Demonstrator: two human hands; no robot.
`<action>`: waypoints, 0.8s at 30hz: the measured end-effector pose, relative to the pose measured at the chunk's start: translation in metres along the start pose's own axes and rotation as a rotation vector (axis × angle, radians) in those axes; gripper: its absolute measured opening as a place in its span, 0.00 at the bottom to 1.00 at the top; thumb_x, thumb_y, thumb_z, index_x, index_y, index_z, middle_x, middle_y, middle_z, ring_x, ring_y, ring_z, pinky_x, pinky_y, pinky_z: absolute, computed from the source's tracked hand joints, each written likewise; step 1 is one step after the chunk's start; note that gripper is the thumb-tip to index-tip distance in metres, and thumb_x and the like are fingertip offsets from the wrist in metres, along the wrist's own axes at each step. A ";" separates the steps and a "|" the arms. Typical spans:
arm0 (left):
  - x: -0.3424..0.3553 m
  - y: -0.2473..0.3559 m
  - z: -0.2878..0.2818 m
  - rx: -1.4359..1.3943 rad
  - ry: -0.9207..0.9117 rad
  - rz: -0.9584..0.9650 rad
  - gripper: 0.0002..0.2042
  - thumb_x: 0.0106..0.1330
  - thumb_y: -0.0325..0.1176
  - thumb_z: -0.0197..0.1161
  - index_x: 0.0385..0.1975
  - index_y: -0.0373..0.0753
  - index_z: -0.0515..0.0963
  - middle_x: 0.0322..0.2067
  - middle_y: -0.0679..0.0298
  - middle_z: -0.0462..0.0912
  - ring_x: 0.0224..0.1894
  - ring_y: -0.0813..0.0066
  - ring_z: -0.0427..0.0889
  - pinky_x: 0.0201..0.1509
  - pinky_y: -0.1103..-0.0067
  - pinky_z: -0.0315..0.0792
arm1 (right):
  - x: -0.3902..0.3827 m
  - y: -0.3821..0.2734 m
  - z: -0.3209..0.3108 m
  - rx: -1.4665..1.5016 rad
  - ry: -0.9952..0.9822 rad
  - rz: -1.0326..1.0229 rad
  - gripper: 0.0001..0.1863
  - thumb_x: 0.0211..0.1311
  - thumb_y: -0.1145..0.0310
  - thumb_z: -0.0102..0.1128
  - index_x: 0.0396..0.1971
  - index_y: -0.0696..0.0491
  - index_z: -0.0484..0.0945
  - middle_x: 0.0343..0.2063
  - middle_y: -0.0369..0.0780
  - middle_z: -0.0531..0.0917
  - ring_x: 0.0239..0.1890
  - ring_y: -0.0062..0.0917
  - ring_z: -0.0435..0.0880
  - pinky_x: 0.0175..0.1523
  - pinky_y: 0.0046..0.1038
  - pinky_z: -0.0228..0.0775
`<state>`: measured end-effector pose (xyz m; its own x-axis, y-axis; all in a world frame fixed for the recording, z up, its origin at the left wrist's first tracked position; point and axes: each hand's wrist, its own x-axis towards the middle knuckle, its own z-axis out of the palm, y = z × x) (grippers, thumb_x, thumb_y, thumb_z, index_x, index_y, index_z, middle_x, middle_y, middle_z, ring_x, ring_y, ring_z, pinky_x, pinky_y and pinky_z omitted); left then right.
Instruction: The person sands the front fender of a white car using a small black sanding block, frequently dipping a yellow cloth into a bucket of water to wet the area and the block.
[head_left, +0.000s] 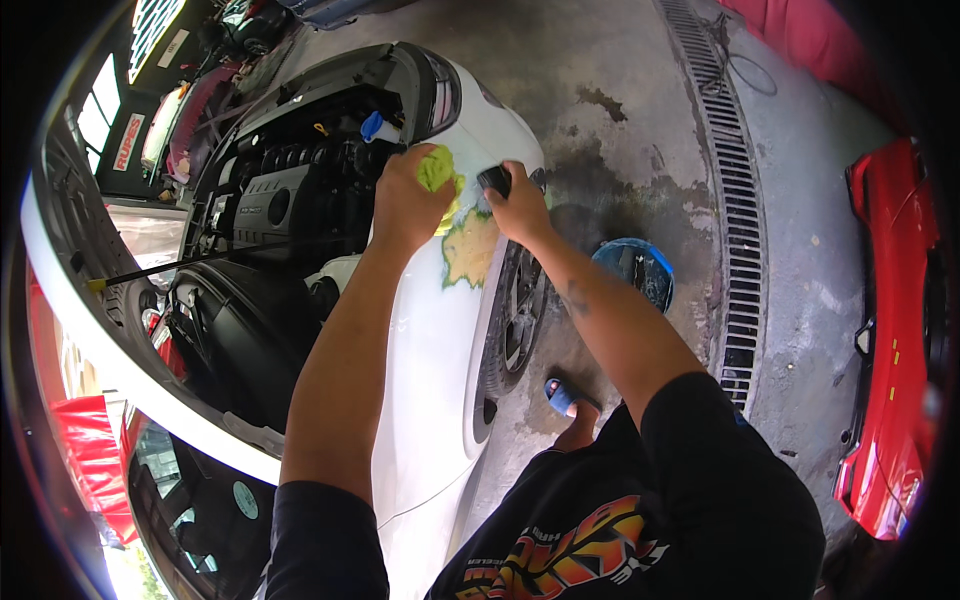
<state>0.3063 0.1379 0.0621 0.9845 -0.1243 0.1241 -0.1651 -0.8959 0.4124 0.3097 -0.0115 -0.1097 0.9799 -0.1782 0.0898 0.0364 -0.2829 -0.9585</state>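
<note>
My left hand [405, 203] grips a crumpled yellow-green cloth [437, 170] over the front fender of a white car [425, 345]. Close by on the right, my right hand [523, 210] is closed around a small black block [494, 181], which looks like a sanding block. The block is at the fender's surface; whether it presses on it I cannot tell. Just below both hands, a tan patch of filler [470, 252] with a ragged greenish edge shows in the white paint. Part of the cloth hangs down beside this patch.
On the left, the raised hood [130, 385] stands over the exposed engine [270, 208], near a blue reservoir cap [374, 126]. A front wheel [517, 322] sits below the fender. A bucket with a blue rim [660, 256], a floor drain grate [741, 300] and a red car panel [890, 345] are on the right.
</note>
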 end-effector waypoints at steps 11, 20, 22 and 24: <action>-0.045 -0.067 -0.004 0.393 0.049 0.340 0.30 0.54 0.33 0.82 0.59 0.47 0.80 0.50 0.55 0.81 0.54 0.47 0.82 0.61 0.58 0.78 | -0.124 -0.027 0.041 -0.140 0.048 -0.319 0.26 0.76 0.62 0.64 0.69 0.55 0.77 0.58 0.51 0.83 0.54 0.49 0.85 0.60 0.45 0.80; -0.008 -0.066 0.031 -0.115 0.315 0.237 0.31 0.57 0.21 0.78 0.61 0.35 0.73 0.53 0.47 0.79 0.57 0.40 0.80 0.65 0.56 0.74 | 0.053 0.014 0.022 -0.140 0.134 -0.170 0.24 0.75 0.65 0.64 0.68 0.53 0.81 0.58 0.46 0.89 0.58 0.50 0.86 0.63 0.43 0.81; -0.021 -0.092 0.025 -0.192 0.306 0.122 0.31 0.59 0.21 0.77 0.63 0.34 0.72 0.56 0.46 0.79 0.59 0.40 0.79 0.67 0.58 0.73 | -0.026 -0.022 0.040 -0.157 -0.040 -0.071 0.26 0.74 0.66 0.66 0.70 0.52 0.78 0.59 0.46 0.87 0.58 0.50 0.85 0.63 0.44 0.81; -0.024 -0.093 0.020 -0.213 0.318 0.121 0.31 0.59 0.21 0.77 0.63 0.34 0.72 0.56 0.47 0.79 0.59 0.41 0.79 0.67 0.58 0.73 | -0.110 -0.036 0.047 -0.213 0.028 -0.347 0.23 0.74 0.67 0.65 0.66 0.55 0.80 0.58 0.49 0.87 0.58 0.52 0.86 0.64 0.46 0.79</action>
<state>0.2994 0.2153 0.0028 0.8949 -0.0553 0.4427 -0.3203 -0.7705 0.5512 0.2100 0.0630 -0.0976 0.9107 -0.0621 0.4084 0.3200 -0.5191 -0.7926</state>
